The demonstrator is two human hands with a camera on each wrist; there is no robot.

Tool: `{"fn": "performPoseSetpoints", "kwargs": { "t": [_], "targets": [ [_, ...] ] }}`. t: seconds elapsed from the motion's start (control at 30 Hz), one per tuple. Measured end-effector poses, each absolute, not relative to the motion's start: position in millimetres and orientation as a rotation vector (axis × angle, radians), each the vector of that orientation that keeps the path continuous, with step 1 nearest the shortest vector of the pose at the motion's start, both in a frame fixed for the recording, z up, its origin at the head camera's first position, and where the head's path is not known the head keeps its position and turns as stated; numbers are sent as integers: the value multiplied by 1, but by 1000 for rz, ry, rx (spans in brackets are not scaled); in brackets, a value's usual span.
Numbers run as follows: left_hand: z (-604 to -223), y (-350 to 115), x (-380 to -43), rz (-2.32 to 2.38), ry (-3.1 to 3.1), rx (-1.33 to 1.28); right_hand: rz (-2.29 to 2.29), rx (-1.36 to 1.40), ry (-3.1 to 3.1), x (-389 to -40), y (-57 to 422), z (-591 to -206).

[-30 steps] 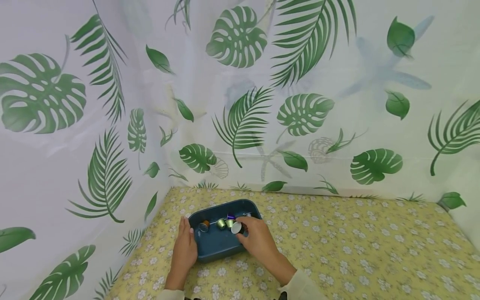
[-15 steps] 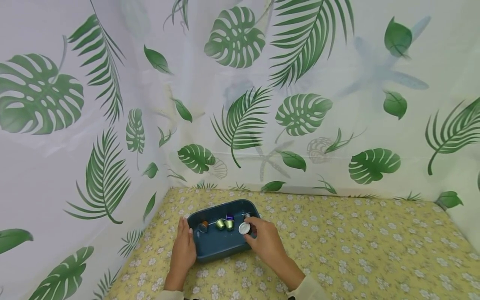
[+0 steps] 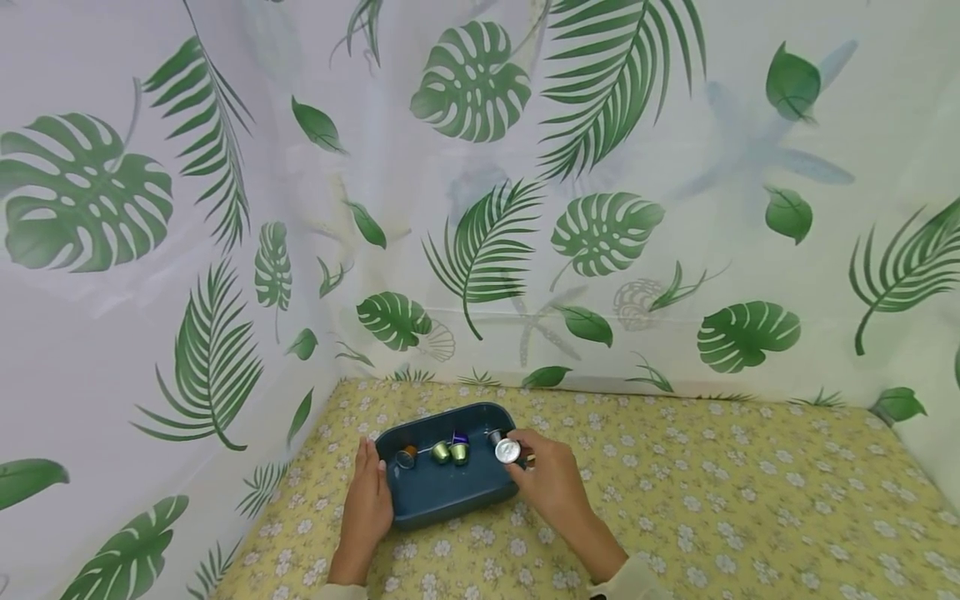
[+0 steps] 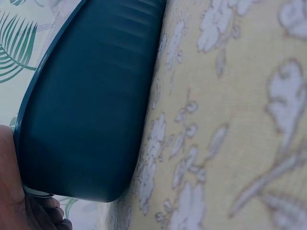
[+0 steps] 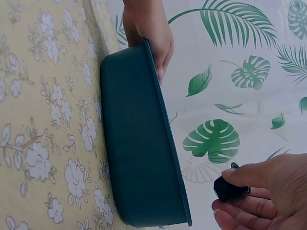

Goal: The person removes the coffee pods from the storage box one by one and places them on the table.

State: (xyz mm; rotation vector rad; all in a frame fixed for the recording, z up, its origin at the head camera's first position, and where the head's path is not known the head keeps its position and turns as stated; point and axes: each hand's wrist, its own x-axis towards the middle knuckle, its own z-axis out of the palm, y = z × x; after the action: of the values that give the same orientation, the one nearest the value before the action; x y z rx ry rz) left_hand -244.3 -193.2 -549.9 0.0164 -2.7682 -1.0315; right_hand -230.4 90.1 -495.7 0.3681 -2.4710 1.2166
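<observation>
Pinches a small dark capsule (image 3: 507,451) between the thumb and fingers of the right hand (image 3: 551,479), just above the right end of a tray (image 3: 435,496). Turns its round, silvery, slightly crinkled foil face toward the head camera; looks glossy and near-black along the body in the right wrist view. Lays the left hand (image 3: 367,496) against the tray's left end, fingers long, nearly straight and close together, thumb at the rim.

Has rounded corners, a thin lip and smooth, faintly shiny deep-blue walls. Contains an orange capsule (image 3: 406,457) lying tipped toward the left; near the middle, a left green capsule (image 3: 441,452) and a right green capsule (image 3: 459,455), pale, metallic and cup-shaped, side by side; just behind, a purple capsule (image 3: 460,437); toward the far right corner, a greyish capsule (image 3: 494,436). Sits on a yellow cloth (image 3: 675,500) printed with white flowers, before a lightly creased white sheet (image 3: 480,354) patterned with green leaves.

Loses part of the purple capsule behind the right green one, and part of the greyish one behind the held capsule and fingertips. Cannot tell from the left wrist view, dim and cropped, how firmly to call the left hand's contact.
</observation>
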Motion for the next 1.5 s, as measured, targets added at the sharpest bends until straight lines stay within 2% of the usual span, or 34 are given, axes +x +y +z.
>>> {"fn": "performPoseSetpoints", "kwargs": {
  "t": [1.5],
  "targets": [
    [-553, -196, -246, -1015, -2790, 29, 1250, 193, -2389, -245, 126, -516]
  ]
}}
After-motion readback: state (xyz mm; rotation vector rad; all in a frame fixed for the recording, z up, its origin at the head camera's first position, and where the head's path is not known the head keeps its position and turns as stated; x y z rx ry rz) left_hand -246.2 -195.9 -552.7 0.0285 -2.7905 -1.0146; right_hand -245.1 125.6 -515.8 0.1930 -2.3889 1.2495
